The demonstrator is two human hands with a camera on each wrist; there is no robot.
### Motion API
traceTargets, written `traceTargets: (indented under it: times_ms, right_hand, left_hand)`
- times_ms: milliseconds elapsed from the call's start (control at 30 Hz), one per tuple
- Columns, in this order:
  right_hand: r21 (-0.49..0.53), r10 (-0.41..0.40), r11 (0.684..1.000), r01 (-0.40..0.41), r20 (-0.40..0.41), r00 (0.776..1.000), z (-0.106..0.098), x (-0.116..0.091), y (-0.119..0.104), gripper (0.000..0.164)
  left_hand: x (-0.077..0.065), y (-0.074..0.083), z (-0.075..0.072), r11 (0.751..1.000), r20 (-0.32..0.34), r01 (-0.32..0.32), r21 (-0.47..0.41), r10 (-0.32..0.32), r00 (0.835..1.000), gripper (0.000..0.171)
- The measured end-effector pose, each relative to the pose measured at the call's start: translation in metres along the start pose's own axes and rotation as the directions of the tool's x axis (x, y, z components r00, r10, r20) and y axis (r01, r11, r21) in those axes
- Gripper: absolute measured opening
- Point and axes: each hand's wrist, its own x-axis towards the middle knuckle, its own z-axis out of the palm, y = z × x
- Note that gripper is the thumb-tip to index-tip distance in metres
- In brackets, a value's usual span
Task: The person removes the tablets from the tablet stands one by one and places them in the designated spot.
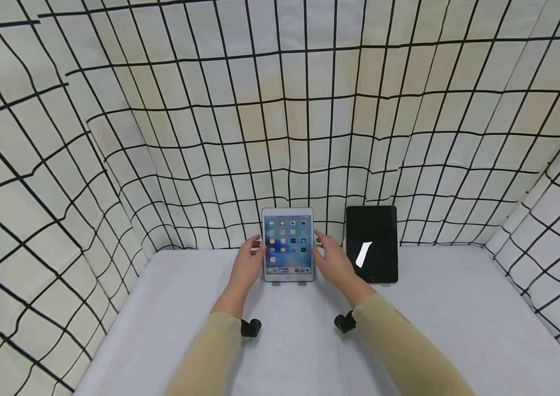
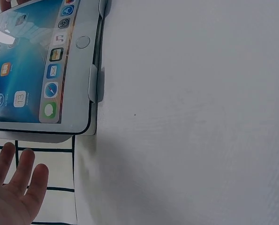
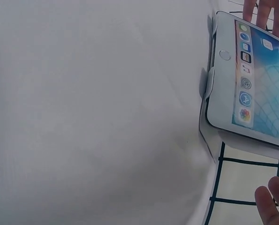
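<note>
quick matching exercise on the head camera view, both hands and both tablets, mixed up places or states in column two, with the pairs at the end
Column one
1. left hand
2. white tablet
3. right hand
4. black tablet

Column two
A. at the white tablet's right side
B. screen dark, with a bright reflection
C. at the white tablet's left side
D. screen showing rows of app icons

Right pairs: 1-C; 2-D; 3-A; 4-B

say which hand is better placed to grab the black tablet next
Probably the right hand: it's nearer the black tablet, while the left hand is beyond the white tablet.
</note>
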Motion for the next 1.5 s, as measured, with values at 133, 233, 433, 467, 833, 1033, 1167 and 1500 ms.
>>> traceTargets:
  times_ms: [133,233,433,467,833,1033,1167,1500]
  right_hand:
    - [0.009,0.003,1.0,-0.003,-0.009,1.0,0.002,0.002,-0.002,0.056]
    - [0.033,0.016,0.999,-0.016,-0.014,1.0,0.003,0.002,-0.003,0.056]
    - [0.065,0.022,0.998,-0.021,-0.009,1.0,0.003,0.002,-0.006,0.056]
    - [0.067,0.019,0.998,-0.018,-0.014,1.0,0.003,0.002,-0.006,0.056]
    - [0.08,0.032,0.996,-0.028,-0.046,0.998,0.008,0.001,-0.006,0.059]
    - [0.067,0.031,0.997,-0.025,-0.089,0.996,0.007,-0.001,-0.008,0.059]
    - [0.072,-0.007,0.997,0.016,-0.126,0.992,0.009,-0.003,-0.005,0.058]
    - [0.144,-0.063,0.986,0.087,-0.164,0.984,0.015,-0.012,0.001,0.056]
  left_hand:
    - [0.002,0.002,0.001,0.999,0.007,-0.018,0.03,0.018,1.0,0.049]
    - [0.002,0.003,0.001,0.998,0.023,-0.029,0.048,0.028,0.999,0.049]
    - [0.0,0.007,-0.001,0.994,0.024,-0.042,0.096,0.039,0.999,0.048]
    - [0.0,0.008,-0.001,0.992,0.021,-0.049,0.118,0.047,0.999,0.048]
    - [-0.003,0.01,-0.003,0.963,-0.049,-0.062,0.262,0.078,0.996,0.047]
    - [-0.003,0.012,-0.002,0.958,-0.069,-0.071,0.277,0.094,0.993,0.047]
    - [-0.005,0.012,-0.001,0.957,-0.091,-0.074,0.281,0.103,0.99,0.046]
    - [-0.016,0.004,0.0,0.946,-0.093,-0.131,0.296,0.165,0.982,0.046]
